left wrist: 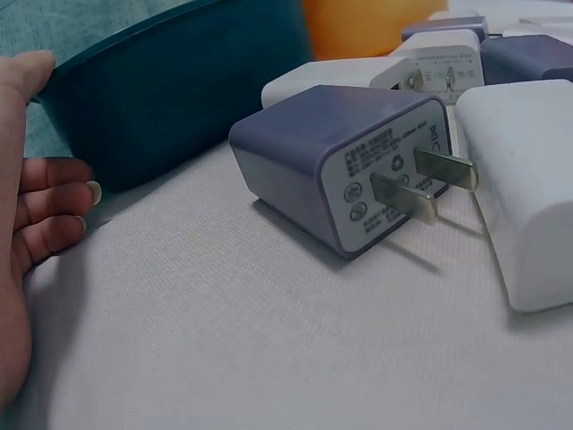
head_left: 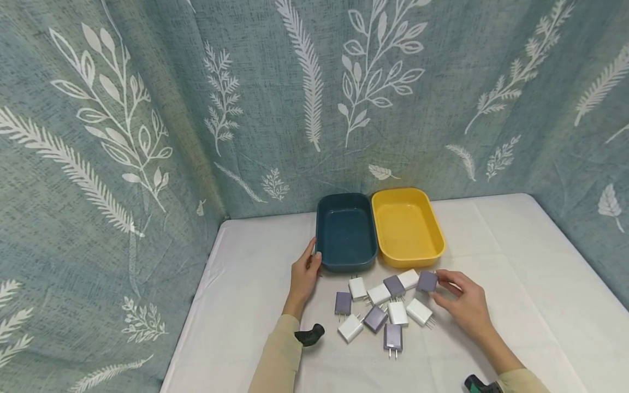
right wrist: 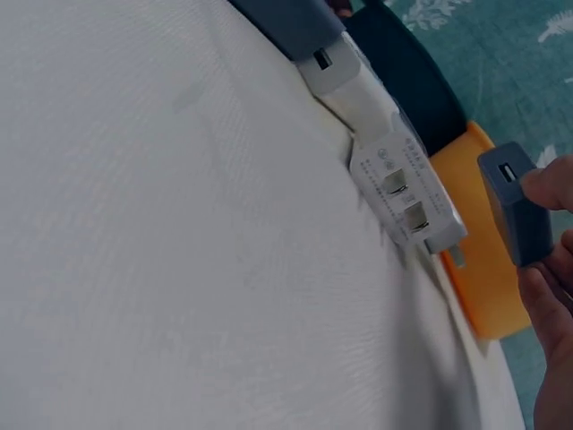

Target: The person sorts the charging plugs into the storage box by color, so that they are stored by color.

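My left hand (head_left: 304, 275) holds the near left corner of a dark blue tray (head_left: 346, 266). In the left wrist view a digit lies at the tray's rim, with curled fingers (left wrist: 55, 210) low beside its wall. My right hand (head_left: 467, 303) pinches a purple charger plug (head_left: 427, 281) between thumb and fingers. The right wrist view shows this charger (right wrist: 517, 210) with its USB port facing the camera, beside the yellow tray (right wrist: 474, 251). Left of that hand, several white and purple chargers lie loosely grouped, among them a white one (head_left: 419, 313) with its prongs pointing toward the lower right.
The yellow tray (head_left: 410, 262) stands right beside the blue one at the back of the white-covered table (head_left: 501, 273). A purple charger (head_left: 393, 337) lies nearest the front, and another (head_left: 343, 303) is at the group's left. Behind the table hangs a leaf-patterned curtain (head_left: 275, 125).
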The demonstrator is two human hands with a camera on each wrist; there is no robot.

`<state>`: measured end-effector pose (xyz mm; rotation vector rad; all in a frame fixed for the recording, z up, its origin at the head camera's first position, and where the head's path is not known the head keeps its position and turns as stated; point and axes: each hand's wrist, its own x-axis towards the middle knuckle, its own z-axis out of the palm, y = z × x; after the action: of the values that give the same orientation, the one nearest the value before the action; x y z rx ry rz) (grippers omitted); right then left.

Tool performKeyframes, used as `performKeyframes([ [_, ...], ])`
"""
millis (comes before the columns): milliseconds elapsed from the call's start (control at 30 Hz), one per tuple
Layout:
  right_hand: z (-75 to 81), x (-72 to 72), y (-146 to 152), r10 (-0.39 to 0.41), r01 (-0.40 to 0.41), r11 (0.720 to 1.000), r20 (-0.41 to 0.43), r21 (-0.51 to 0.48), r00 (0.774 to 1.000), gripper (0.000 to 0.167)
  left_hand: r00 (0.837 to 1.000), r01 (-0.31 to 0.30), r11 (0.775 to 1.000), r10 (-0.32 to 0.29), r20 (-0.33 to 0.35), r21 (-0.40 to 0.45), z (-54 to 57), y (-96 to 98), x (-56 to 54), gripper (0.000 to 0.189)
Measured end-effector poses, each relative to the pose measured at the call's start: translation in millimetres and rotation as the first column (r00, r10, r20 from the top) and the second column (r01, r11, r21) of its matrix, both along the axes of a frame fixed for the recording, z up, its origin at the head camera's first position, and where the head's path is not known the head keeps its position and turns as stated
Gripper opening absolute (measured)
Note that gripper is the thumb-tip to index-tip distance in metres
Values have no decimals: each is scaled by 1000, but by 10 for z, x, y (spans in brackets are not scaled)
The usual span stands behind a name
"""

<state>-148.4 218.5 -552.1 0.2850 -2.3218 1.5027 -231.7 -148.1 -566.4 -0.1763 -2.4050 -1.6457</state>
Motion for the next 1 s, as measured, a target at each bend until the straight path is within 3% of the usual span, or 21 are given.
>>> performKeyframes([
  [300,32,36,-55,14,-14,999,-8,-35,1000,51,999,-42,999,42,-17,-10,-10,-18,17,44],
  [467,31,67,-89,10,-11,999,-7,-40,1000,51,1000,-23,1000,23,-2,12,36,-36,24,45],
  [567,35,79,-103,7,-7,999,-12,-47,1000,51,999,-2,999,1,44,36,101,-37,42,47],
  [800,48,54,-125,23,-27,997,-62,-67,998,53,995,25,999,-29,99,44,431,-15,200,48],
  [1000,73,17,-148,16,-19,998,-51,-52,999,52,992,38,996,-47,119,80,447,-11,199,50],
])
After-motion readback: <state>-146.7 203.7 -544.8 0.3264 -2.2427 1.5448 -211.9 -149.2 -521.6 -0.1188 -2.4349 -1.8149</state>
